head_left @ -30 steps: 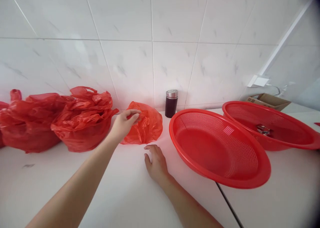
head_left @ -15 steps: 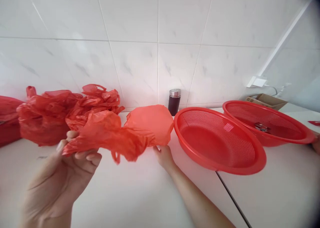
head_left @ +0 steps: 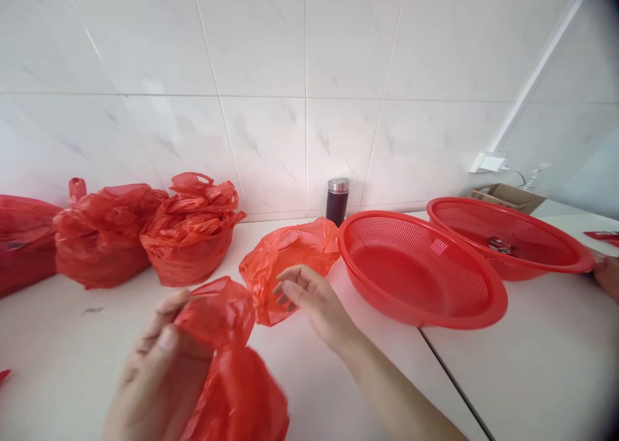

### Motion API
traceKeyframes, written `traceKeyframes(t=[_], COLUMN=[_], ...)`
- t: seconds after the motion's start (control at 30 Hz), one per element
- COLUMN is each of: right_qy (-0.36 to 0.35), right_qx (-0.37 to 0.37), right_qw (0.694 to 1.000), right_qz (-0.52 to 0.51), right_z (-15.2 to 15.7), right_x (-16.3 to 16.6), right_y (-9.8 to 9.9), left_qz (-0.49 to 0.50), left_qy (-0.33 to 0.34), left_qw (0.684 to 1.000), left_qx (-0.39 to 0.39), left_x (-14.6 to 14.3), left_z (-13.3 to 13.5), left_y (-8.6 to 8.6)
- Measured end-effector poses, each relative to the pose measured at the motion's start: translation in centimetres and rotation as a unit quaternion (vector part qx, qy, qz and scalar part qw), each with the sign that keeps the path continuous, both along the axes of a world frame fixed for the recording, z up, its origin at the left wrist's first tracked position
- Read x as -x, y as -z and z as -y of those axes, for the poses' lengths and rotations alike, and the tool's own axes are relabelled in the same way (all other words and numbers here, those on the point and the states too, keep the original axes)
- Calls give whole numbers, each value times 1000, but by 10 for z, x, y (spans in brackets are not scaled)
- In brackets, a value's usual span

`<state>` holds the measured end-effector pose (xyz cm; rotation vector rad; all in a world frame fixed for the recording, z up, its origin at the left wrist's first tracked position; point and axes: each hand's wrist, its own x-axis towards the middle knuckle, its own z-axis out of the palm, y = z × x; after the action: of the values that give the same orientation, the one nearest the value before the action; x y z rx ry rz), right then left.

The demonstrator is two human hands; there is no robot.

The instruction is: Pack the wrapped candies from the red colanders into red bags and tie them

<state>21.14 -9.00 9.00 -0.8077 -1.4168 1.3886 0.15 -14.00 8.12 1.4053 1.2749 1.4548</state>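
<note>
My left hand [head_left: 157, 363] is closed on an empty red plastic bag [head_left: 232, 370] that hangs crumpled below my fingers, low in the head view. My right hand [head_left: 314, 299] has its fingers curled at the mouth of a second red plastic bag [head_left: 285, 260] lying open on the white counter [head_left: 532, 357]; whether it grips the bag I cannot tell. A red perforated basket [head_left: 420, 267] tilts just right of that bag.
Three filled red bags [head_left: 191, 235] line the tiled wall at the left. A dark flask with a metal cap [head_left: 337, 200] stands at the wall. A second red basket [head_left: 507, 238] lies behind the first, a cardboard box [head_left: 507, 199] beyond it. Another person's hand [head_left: 607, 276] shows at the right edge.
My left hand pulled one red bag off the other and brought it down toward me. My right hand rose from the counter to the mouth of the remaining bag, which now lies open.
</note>
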Motion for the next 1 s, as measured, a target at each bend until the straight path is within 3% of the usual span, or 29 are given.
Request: traceKeyframes(t=[0.1,0.2,0.3,0.4,0.47,0.53,0.6,0.67,0.73,0.8,0.87,0.93,1.0], right_qy=[68,112,121,123,124,128,131,128,129,117,71,-1,-75], right_qx=[-89,-123,-83,-59,-26,4,3,-19,-33,-31,-6,35,73], right_qw=[991,971,972,979,979,976,974,973,973,977,987,994,990], right_qz=[73,173,183,153,158,174,186,190,190,178,144,108,91], right_z=[37,43,30,26,28,31,33,33,33,34,36,39,39], right_x=[3,-7,-28,-48,-55,-58,-57,-55,-53,-52,-54,-61,-72], right_y=[-4,13,33,41,41,42,41,40,36,30,24,21,22], left_qz=[62,85,92,130,116,5,-171,-325,-404,-442,-460,-418,-292], left_qy=[54,89,1,-103,-128,-121,-130,-191,-245,-218,-147,-81,-30], left_qw=[997,992,996,986,985,988,967,922,880,859,864,901,956], left_qx=[-3,-7,-18,-20,22,100,139,84,-47,-141,-141,-84,-12], left_x=[-30,-48,-40,-9,11,23,23,13,-1,-14,-20,-19,-14], left_z=[5,13,9,-4,-10,-9,-2,7,13,12,8,4,5], left_y=[-3,-17,-25,-20,-15,-14,-17,-20,-19,-11,1,9,11])
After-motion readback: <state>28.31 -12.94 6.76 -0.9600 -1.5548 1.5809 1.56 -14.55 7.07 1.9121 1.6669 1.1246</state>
